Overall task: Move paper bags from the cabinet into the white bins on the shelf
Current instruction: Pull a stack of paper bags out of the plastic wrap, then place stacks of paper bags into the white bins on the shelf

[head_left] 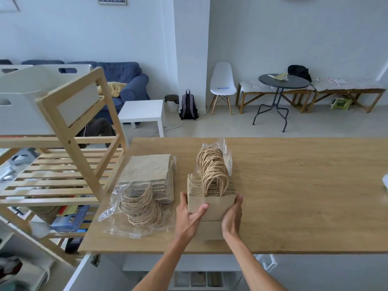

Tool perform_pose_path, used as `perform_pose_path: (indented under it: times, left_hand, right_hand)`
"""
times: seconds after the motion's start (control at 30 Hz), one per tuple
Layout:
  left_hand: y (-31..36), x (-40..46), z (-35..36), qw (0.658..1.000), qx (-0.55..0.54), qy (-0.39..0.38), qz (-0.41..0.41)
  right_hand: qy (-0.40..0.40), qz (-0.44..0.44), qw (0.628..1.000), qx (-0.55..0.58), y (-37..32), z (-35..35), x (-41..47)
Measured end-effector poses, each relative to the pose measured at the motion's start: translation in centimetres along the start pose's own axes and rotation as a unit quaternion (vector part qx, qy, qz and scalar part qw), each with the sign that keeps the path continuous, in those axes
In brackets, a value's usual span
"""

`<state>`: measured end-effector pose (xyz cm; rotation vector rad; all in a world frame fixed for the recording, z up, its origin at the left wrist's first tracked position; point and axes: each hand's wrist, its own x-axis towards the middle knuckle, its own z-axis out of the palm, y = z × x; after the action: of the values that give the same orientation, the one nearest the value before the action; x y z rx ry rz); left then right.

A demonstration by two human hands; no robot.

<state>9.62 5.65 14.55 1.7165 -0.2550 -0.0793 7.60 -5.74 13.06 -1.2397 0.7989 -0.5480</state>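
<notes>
Fingers (202, 208) around bag stack (212, 204) edges

Single head view, looking forward and down, close over wooden counter (294, 185)

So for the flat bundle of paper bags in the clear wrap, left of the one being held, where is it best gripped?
Probably by the two long side edges of the flat bundle, one hand each side, coming from the near table edge. It lies flat with its twine handles fanned loose towards the person inside slack plastic, so handles or wrap would likely slip or sag.
</notes>
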Motion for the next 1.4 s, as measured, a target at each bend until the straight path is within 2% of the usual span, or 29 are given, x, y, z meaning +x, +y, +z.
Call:
perform_pose_path:
  times: [0.07,0.17,0.27,0.33,0.5,0.67,0.9,1.0,1.13,1.23,1.4]
  left_hand:
    - [1.6,0.7,-0.5,1.000,0.003,0.002,-0.015]
    - [3.2,2.9,-1.7,1.000,-0.024,0.010,-0.010]
    - [5.3,5.0,-3.4,0.999,-0.038,0.021,-0.005]
    - [7.0,5.9,-4.5,0.999,-0.050,0.014,-0.004]
    - [10.9,6.6,-6.8,0.999,-0.040,0.016,0.029]
    - [13.5,8.0,-10.8,0.996,-0.061,0.032,0.064]
    - [16.8,12.3,-17.1,0.989,-0.088,0.044,0.108]
    - [18.3,14.4,-21.0,0.987,-0.083,0.051,0.127]
    - [20.3,18.0,-27.3,0.975,-0.073,0.099,0.183]
    - [21.5,20.8,-32.3,0.971,-0.075,0.117,0.197]
    - [23.2,25.6,-41.2,0.951,-0.028,0.113,0.287]
  right_hand:
    - [-0.034,0.000,0.999,-0.011,-2.0,0.6,-0.1]
    - [-0.126,-0.016,0.992,-0.019,-4.8,1.4,0.2]
    - [-0.256,-0.075,0.959,-0.096,-8.1,1.7,0.1]
    - [-0.313,-0.101,0.940,-0.093,-10.0,2.3,0.6]
    - [-0.398,-0.114,0.910,-0.033,-14.7,4.2,-0.9]
    - [-0.457,-0.125,0.878,-0.061,-17.3,7.3,-0.7]
    - [-0.466,-0.206,0.859,-0.051,-22.4,14.5,-1.9]
    - [-0.488,-0.245,0.836,-0.050,-24.3,18.9,-3.1]
    - [-0.519,-0.274,0.807,-0.058,-27.2,26.3,-4.5]
    - [-0.490,-0.326,0.806,-0.065,-29.1,32.6,-5.5]
    - [-0.452,-0.442,0.773,-0.055,-31.1,41.9,-7.4]
